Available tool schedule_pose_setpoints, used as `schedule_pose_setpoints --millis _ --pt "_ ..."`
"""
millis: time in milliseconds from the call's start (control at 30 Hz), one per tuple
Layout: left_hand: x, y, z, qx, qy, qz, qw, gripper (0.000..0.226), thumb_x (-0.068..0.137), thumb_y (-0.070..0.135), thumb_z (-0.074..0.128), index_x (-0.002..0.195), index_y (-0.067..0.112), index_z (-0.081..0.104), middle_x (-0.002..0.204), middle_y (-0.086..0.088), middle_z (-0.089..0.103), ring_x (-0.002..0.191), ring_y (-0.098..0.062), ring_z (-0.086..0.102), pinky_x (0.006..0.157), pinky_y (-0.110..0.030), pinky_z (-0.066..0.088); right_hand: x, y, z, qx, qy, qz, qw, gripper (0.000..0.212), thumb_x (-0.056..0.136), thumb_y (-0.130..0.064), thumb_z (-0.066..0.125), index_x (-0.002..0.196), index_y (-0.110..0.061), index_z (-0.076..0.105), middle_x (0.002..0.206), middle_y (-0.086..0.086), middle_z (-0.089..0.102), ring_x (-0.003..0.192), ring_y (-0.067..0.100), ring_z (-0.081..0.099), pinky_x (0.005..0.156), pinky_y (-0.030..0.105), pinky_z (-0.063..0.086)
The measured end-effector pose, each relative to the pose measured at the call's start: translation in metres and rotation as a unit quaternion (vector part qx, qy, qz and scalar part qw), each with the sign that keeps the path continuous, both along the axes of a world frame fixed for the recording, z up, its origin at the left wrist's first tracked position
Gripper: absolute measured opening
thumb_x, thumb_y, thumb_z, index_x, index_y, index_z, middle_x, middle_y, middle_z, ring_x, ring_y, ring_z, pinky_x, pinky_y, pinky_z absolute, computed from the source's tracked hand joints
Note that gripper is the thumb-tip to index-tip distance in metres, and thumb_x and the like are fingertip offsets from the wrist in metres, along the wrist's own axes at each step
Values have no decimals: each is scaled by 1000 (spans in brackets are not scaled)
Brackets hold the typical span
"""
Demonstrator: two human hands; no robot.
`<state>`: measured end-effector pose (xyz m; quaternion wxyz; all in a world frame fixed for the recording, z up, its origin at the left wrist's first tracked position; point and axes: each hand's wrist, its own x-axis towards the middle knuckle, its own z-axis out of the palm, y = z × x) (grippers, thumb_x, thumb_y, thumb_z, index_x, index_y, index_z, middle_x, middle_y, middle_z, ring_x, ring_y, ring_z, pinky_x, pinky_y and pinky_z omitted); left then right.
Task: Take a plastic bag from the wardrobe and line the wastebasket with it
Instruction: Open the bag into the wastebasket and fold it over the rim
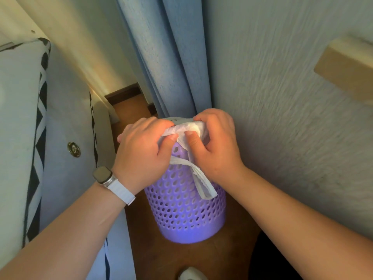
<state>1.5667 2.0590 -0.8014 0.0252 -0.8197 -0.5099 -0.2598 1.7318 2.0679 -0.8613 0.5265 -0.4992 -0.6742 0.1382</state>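
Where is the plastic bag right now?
The white plastic bag is bunched between the left hand and right hand, held just above the purple wastebasket, mid-frame, with one strip dangling down its side.

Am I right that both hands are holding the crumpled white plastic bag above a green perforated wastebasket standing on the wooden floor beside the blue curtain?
Nearly: the wastebasket is purple, not green, as the head view shows. The rest holds: the left hand and right hand both hold the crumpled white plastic bag above it, and it stands on the wooden floor beside the blue curtain.
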Motion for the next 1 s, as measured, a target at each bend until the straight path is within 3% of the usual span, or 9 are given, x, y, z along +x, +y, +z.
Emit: schedule_pose_setpoints --millis 133,267,433,600,700,800,1000 --pt "-10 8 0 0 -30 -27 999 23 92 27 47 92 10 64 79 8 52 74 -19 53 67 -39 42 9 4 -5 -8 32 21 999 36 90 -36 58 111 -8 64 115 -4 56 112 18 53 103 24 35" --pt "-14 12 0 -4 -71 -39 997 24 91 27 48 88 10 64 78 9 51 74 -12 48 68 -42 44 13 6 -6 -8 60 25 998 31 89 -33 57 106 -8 65 111 -7 55 109 16 54 100 23 37" --pt "-9 8 1 -7 -97 -57 994 26 93 28 48 89 8 64 79 8 51 74 -14 50 68 -41 45 14 6 -2 -3 75 -14 997 22 84 -28 53 90 -7 59 96 -3 54 92 24 55 84 39 44" --pt "-6 0 9 9 -27 -57 998 34 90 33 51 107 9 67 94 -1 63 88 -24 58 79 -44 44 11 4 -1 20 22 -20 999 21 86 -29 54 89 -9 58 94 3 58 91 26 54 88 58 42" --pt "8 -7 8 38 38 -27 998 32 90 32 54 114 15 67 105 -1 68 97 -25 62 85 -40 41 6 1 2 47 -17 -24 998 25 88 -33 54 89 -9 60 94 5 60 90 26 56 89 52 40" --pt "14 -9 5 39 29 -18 999 25 92 24 53 110 15 68 102 -2 69 96 -25 63 84 -38 41 1 -2 6 62 -16 -24 998 24 88 -33 56 88 -9 61 92 4 60 89 24 55 87 45 40" --pt "-1 2 -3 3 12 -29 1000 16 91 15 53 98 11 67 84 -2 62 79 -28 59 70 -39 42 5 -2 4 10 -22 31 999 33 83 -38 59 106 -15 62 107 0 61 103 21 57 100 57 39"
